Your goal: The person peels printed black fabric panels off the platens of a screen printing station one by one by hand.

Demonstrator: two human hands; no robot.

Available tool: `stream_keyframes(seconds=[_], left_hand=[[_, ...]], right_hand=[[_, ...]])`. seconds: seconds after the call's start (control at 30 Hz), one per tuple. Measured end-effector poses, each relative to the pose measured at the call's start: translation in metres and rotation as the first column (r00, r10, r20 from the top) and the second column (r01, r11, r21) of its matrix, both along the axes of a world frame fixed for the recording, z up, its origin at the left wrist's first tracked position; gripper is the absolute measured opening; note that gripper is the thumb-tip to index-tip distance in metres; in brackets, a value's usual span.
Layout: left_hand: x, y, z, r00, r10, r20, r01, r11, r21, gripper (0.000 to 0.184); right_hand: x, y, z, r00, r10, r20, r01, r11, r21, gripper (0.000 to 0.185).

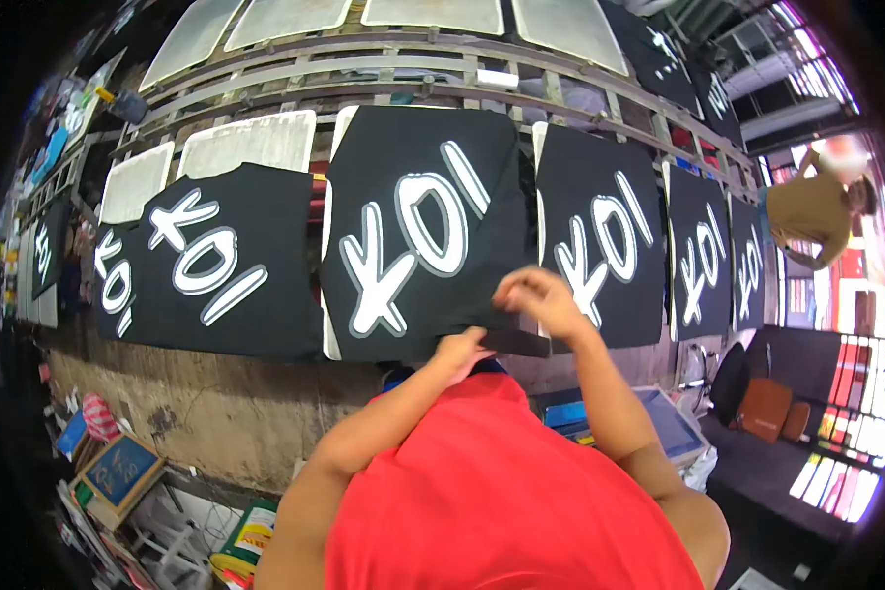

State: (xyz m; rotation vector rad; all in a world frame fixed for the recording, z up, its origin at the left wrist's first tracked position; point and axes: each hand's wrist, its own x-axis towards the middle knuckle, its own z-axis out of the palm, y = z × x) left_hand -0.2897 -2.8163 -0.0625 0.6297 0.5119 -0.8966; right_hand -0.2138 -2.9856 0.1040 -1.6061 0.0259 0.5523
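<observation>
In front of me a black T-shirt with large white "KOI" lettering outlined in grey lies spread over a pale board. My left hand is closed on the shirt's near edge, its thumb on top of the cloth. A dark flap of fabric sticks out just right of it. Over the shirt's right near corner is my right hand, its fingers bent but apart and nothing visible in them. Whether its fingertips touch the cloth I cannot tell.
Similar printed shirts lie on boards to the left and right. Wooden rails run behind, with pale boards beyond. A person in a brown top is at far right. Framed screens stand lower left.
</observation>
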Motion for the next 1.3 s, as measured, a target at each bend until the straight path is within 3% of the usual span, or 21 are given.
stream_keyframes(seconds=[0.13, 0.2, 0.27, 0.33, 0.4, 0.53, 0.57, 0.6, 0.73, 0.8, 0.87, 0.9, 0.93, 1.0, 1.07, 1.1, 1.13, 1.2, 1.23, 1.27, 1.3], left_hand=[[0.017, 0.055, 0.076, 0.827, 0.535, -0.172, -0.556, 0.824, -0.11, 0.037], [0.01, 0.07, 0.103, 0.683, 0.72, -0.124, -0.727, 0.686, -0.02, 0.037], [-0.03, 0.084, 0.068, 0.635, 0.748, -0.194, -0.76, 0.65, 0.017, 0.028], [-0.074, 0.08, 0.021, 0.662, 0.732, -0.163, -0.749, 0.636, -0.187, 0.033], [-0.086, 0.06, 0.021, 0.645, 0.706, -0.292, -0.642, 0.708, 0.295, 0.035], [-0.086, 0.034, 0.028, 0.554, 0.804, -0.217, -0.659, 0.582, 0.477, 0.029], [-0.081, 0.028, 0.036, 0.533, 0.818, -0.217, -0.667, 0.564, 0.487, 0.029], [-0.074, 0.025, 0.044, 0.561, 0.826, -0.052, -0.719, 0.517, 0.465, 0.029], [-0.049, 0.024, 0.08, 0.512, 0.834, 0.208, -0.851, 0.458, 0.259, 0.04], [-0.051, 0.026, 0.092, 0.511, 0.835, 0.203, -0.852, 0.462, 0.246, 0.041], [-0.054, 0.024, 0.098, 0.489, 0.871, -0.057, -0.866, 0.492, 0.092, 0.048], [-0.063, 0.026, 0.093, 0.614, 0.787, -0.058, -0.789, 0.614, -0.017, 0.048], [-0.064, 0.021, 0.096, 0.611, 0.788, -0.072, -0.791, 0.612, -0.013, 0.048], [-0.054, 0.005, 0.104, 0.597, 0.794, -0.115, -0.791, 0.606, 0.082, 0.052], [-0.055, -0.003, 0.093, 0.6, 0.8, -0.017, -0.791, 0.597, 0.133, 0.059], [-0.06, -0.001, 0.085, 0.586, 0.81, -0.023, -0.797, 0.581, 0.167, 0.058], [-0.065, 0.0, 0.078, 0.571, 0.821, -0.027, -0.801, 0.563, 0.202, 0.057], [-0.079, 0.003, 0.073, 0.653, 0.757, -0.032, -0.728, 0.638, 0.252, 0.057], [-0.086, 0.005, 0.07, 0.726, 0.687, -0.036, -0.648, 0.701, 0.299, 0.057], [-0.095, 0.009, 0.068, 0.723, 0.689, -0.046, -0.647, 0.699, 0.305, 0.057], [-0.105, 0.014, 0.067, 0.799, 0.599, -0.056, -0.561, 0.775, 0.292, 0.057]], right_hand=[[0.111, -0.098, -0.092, 0.944, -0.232, 0.236, 0.297, 0.907, -0.298, 0.023], [0.169, -0.118, -0.124, 0.938, -0.29, 0.187, 0.318, 0.937, -0.141, 0.026], [0.219, -0.113, -0.124, 0.949, -0.289, 0.129, 0.313, 0.918, -0.242, 0.032], [0.267, -0.104, -0.136, 0.966, -0.256, 0.025, 0.253, 0.927, -0.277, 0.04], [0.314, -0.101, -0.162, 0.977, -0.198, -0.08, 0.174, 0.957, -0.233, 0.049], [0.366, -0.092, -0.192, 0.986, -0.155, 0.057, 0.164, 0.966, -0.198, 0.067], [0.376, -0.093, -0.179, 0.97, -0.064, -0.234, -0.008, 0.955, -0.295, 0.068], [0.383, -0.089, -0.2, 0.995, -0.091, 0.028, 0.094, 0.904, -0.418, 0.065], [0.402, -0.083, -0.185, 0.944, 0.296, -0.142, -0.29, 0.551, -0.782, 0.024], [0.405, -0.085, -0.163, 0.935, 0.258, -0.243, -0.354, 0.647, -0.676, 0.016], [0.423, -0.09, -0.139, 0.918, 0.375, -0.133, -0.328, 0.526, -0.785, 0.023], [0.447, -0.102, -0.149, 0.939, 0.337, -0.073, -0.258, 0.547, -0.796, 0.028], [0.448, -0.119, -0.14, 0.952, 0.299, 0.064, -0.238, 0.855, -0.461, 0.033], [0.413, -0.093, -0.086, 0.994, 0.068, -0.081, -0.063, 0.996, 0.059, 0.038], [0.402, -0.098, -0.094, 0.926, 0.366, -0.096, -0.377, 0.914, -0.149, 0.048], [0.403, -0.1, -0.103, 0.803, 0.567, -0.185, -0.555, 0.597, -0.58, 0.063], [0.378, -0.088, -0.073, 0.701, 0.661, -0.266, -0.62, 0.382, -0.686, 0.073], [0.39, -0.088, -0.076, 0.709, 0.605, -0.361, -0.635, 0.325, -0.701, 0.068], [0.393, -0.089, -0.078, 0.807, 0.558, -0.194, -0.586, 0.713, -0.385, 0.064], [0.39, -0.087, -0.073, 0.902, 0.422, -0.089, -0.419, 0.907, 0.05, 0.06], [0.391, -0.089, -0.063, 0.861, 0.488, -0.144, -0.419, 0.841, 0.343, 0.055]])
